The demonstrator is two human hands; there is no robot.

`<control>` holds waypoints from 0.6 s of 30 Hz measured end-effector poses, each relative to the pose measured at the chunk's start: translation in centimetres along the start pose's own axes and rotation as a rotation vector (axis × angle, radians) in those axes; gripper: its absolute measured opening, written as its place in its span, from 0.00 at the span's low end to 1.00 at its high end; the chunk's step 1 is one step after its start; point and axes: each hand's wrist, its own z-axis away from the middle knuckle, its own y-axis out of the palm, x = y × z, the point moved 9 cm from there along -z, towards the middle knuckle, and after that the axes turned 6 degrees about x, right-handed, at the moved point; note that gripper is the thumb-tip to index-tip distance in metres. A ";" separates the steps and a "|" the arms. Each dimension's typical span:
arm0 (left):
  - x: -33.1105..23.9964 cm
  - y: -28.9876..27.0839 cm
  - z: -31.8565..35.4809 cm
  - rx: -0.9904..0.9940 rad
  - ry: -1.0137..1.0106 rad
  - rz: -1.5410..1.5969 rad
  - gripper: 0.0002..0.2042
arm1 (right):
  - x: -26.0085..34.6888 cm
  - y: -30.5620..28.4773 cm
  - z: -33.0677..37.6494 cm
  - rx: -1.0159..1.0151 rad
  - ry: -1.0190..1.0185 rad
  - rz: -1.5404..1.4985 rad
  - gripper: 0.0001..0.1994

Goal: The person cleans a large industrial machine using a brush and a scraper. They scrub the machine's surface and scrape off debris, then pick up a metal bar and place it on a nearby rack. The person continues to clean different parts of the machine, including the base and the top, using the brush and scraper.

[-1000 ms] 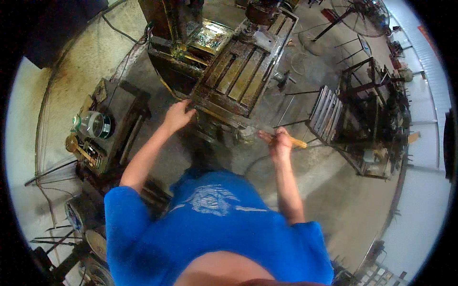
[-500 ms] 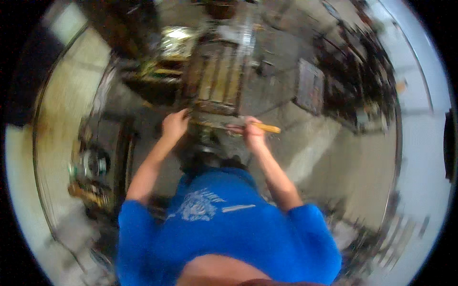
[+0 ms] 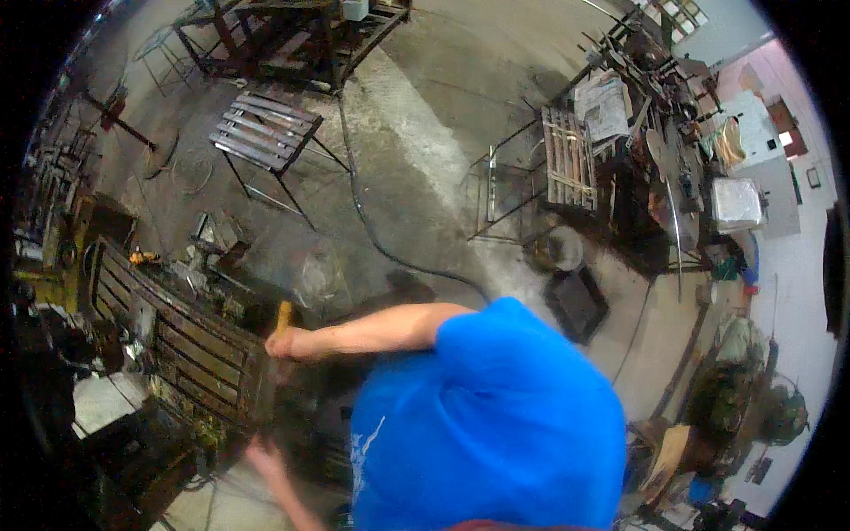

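My right hand point(image 3: 290, 343) is closed around a tool with a yellow handle point(image 3: 284, 313). The handle's end sticks up past my fist, and the tool's other end is hidden or too blurred to make out. Right beside that hand is the end of a dark, slotted metal machine table point(image 3: 258, 389), which stretches away to the left. My left hand point(image 3: 263, 457) is low in the picture, close to the near corner of the same table. Its fingers are smeared, so I cannot tell whether they touch or hold anything.
A slatted metal stool point(image 3: 266, 131) stands on the concrete floor, with a black hose point(image 3: 361, 208) running past it. To the right are another slatted stool point(image 3: 568, 159), a bucket point(image 3: 560, 250), a black tray point(image 3: 575, 305) and a cluttered workbench point(image 3: 655, 177). A heavy metal frame point(image 3: 292, 40) is at the back.
The view has swung to the right, so the machine table and both hands now appear at the left. The yellow-handled tool is still in my right hand.
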 end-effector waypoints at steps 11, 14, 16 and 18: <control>-27.9 5.6 -14.1 0.417 0.264 -0.062 0.10 | 16.0 -17.7 14.7 -0.292 -0.006 -0.361 0.05; -42.1 8.2 -21.1 0.291 0.723 0.004 0.05 | 23.6 -26.0 21.7 -0.313 -0.384 -0.508 0.06; -49.6 12.2 -26.4 0.376 0.724 -0.145 0.12 | 29.9 -29.5 29.7 -0.878 -0.311 -0.278 0.09; -60.8 11.0 -29.1 0.359 0.776 -0.103 0.19 | 38.4 -30.5 36.5 -1.029 -0.527 0.199 0.10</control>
